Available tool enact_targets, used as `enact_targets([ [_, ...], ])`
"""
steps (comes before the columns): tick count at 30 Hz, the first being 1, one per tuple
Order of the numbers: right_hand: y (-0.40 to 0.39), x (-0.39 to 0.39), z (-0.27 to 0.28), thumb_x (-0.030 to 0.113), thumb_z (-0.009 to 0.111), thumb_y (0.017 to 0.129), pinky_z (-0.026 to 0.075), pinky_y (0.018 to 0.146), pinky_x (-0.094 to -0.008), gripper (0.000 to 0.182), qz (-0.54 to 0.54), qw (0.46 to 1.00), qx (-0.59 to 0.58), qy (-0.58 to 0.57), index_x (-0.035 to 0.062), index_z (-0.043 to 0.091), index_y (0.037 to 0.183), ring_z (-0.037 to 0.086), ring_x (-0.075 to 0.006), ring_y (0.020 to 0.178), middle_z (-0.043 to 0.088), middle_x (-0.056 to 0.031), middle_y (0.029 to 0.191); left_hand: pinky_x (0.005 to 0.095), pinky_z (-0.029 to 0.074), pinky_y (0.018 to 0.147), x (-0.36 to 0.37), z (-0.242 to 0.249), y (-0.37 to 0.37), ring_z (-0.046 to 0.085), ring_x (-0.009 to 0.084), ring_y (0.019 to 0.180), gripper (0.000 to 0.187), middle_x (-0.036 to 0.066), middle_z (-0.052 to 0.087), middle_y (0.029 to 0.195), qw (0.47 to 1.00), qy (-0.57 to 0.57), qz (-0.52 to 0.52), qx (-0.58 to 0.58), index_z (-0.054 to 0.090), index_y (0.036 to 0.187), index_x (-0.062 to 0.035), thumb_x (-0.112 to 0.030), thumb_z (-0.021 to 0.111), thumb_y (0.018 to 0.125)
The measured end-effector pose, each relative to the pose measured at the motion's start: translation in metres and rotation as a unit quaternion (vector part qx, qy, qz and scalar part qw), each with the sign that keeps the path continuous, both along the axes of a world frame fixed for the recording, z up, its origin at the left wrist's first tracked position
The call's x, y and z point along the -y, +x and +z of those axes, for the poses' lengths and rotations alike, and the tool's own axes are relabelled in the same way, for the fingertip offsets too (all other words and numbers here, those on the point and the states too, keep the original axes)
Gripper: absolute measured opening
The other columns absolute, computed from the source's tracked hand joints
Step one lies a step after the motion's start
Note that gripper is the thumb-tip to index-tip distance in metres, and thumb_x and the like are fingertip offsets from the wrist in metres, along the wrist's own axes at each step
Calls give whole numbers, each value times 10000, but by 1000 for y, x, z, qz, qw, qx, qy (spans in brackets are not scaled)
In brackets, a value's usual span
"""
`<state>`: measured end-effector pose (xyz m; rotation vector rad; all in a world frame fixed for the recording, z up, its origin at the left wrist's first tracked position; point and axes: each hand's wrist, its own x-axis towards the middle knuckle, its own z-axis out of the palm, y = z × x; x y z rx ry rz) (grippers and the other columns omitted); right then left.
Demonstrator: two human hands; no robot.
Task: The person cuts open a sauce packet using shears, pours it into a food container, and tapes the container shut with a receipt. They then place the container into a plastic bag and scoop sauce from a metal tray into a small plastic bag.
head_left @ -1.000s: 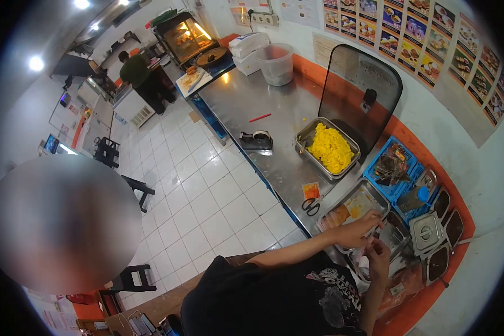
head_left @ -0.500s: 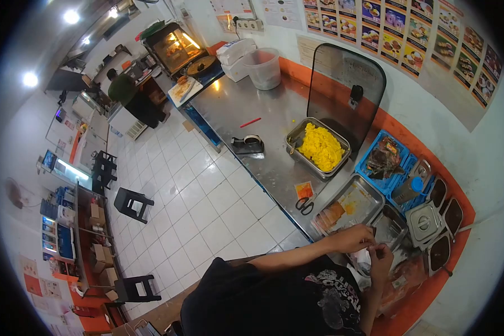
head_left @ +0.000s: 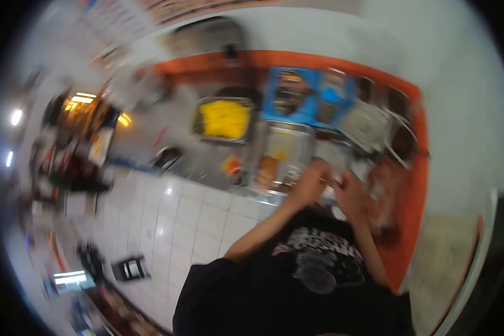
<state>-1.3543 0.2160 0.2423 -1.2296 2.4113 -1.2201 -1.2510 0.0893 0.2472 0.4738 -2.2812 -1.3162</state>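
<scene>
My left hand (head_left: pixel 317 175) and my right hand (head_left: pixel 347 189) are close together in front of my chest, at the counter's near edge. Their fingers are bent and pinched near each other, but motion blur hides what is between them. Left of my left hand lies a metal tray (head_left: pixel 297 137) with flat brown-orange pieces (head_left: pixel 269 167) at its near end. Beyond my hands is another metal tray, partly hidden. Clear plastic packaging with reddish contents (head_left: pixel 383 187) lies to the right of my right hand.
A metal pan holds fluffy yellow food (head_left: pixel 225 119). Blue baskets (head_left: pixel 274 106) and lidded metal containers (head_left: pixel 367 126) line the orange-edged wall. On the steel counter (head_left: pixel 187 168) are a tape dispenser (head_left: pixel 167 157), a red stick (head_left: pixel 160 136) and an orange packet (head_left: pixel 230 166).
My view has swung to the right and rotated, blurring the scene. Both hands stay close together with fingers pinched.
</scene>
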Motion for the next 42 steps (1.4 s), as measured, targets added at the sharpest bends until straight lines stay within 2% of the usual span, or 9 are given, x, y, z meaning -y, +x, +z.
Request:
enact_targets([
  [1, -2, -1, 20, 43, 677, 771, 429, 599, -397, 206, -3, 995, 99, -13, 7, 510, 886, 558, -324, 712, 524, -172, 780, 319, 549, 615, -2, -2, -4, 640, 237, 769, 182, 122, 561, 883, 1000, 0, -22, -10, 560, 915, -6, 39, 662, 771],
  [4, -22, -9, 14, -1, 660, 719, 453, 609, -333, 172, 15, 994, 43, -101, 3, 538, 840, 540, -278, 647, 522, -139, 784, 259, 498, 581, -3, -1, -20, 598, 159, 691, 152, 104, 579, 903, 1000, 14, 5, -27, 569, 888, -7, 60, 634, 768],
  [12, -76, -57, 16, 34, 715, 778, 485, 606, -262, 118, 29, 937, 333, -102, 1, 619, 838, 614, -137, 670, 629, -56, 770, 226, 456, 576, -34, 45, -51, 531, 85, 614, 417, 103, 633, 1124, 974, 82, -211, -16, 653, 1147, -23, -33, 781, 750],
  [14, -101, -74, 11, 61, 729, 803, 487, 594, -258, 141, 74, 920, 373, -99, -1, 623, 873, 620, -129, 665, 641, -44, 772, 222, 451, 566, -33, 26, -62, 544, 81, 627, 498, 90, 641, 1113, 981, -38, -191, -7, 636, 1185, -29, -100, 835, 734],
  [18, -186, -111, -39, 203, 704, 890, 443, 535, -235, 175, -306, 789, 415, -334, 46, 646, 940, 572, -93, 608, 618, -10, 742, 231, 447, 529, -31, 36, -63, 557, 96, 592, 462, 67, 658, 1095, 995, 20, -96, 25, 623, 1189, -29, -103, 805, 771],
  [21, -255, -124, -74, 252, 701, 901, 416, 500, -222, 208, -395, 766, 389, -326, 52, 644, 916, 538, -90, 551, 609, -11, 697, 220, 432, 508, -26, 37, -56, 562, 90, 589, 450, 83, 660, 1110, 996, 3, -88, 33, 641, 1175, -32, -89, 811, 763],
  [28, -317, -83, -100, 256, 682, 922, 462, 469, -242, 238, -448, 807, 279, -266, 26, 646, 878, 592, -108, 522, 630, -36, 680, 216, 450, 527, -26, 33, -49, 597, 95, 636, 475, 116, 628, 1161, 996, -27, -85, 25, 640, 1174, -17, -35, 815, 733],
  [33, -305, -75, -86, 112, 622, 945, 542, 602, -274, 160, -316, 903, 134, -259, -46, 647, 963, 679, -150, 674, 663, -97, 785, 203, 497, 579, -19, 35, -48, 614, 83, 714, 496, 126, 630, 1202, 997, -8, -52, 47, 631, 1190, -24, -4, 805, 726],
  [42, -294, -98, -92, 93, 603, 958, 551, 767, -271, 174, -213, 933, 180, -227, -59, 637, 1036, 699, -157, 858, 705, -120, 921, 203, 513, 597, -5, 29, -54, 619, 76, 725, 589, 119, 630, 1199, 995, 45, -51, 67, 553, 1291, -5, 20, 773, 746],
])
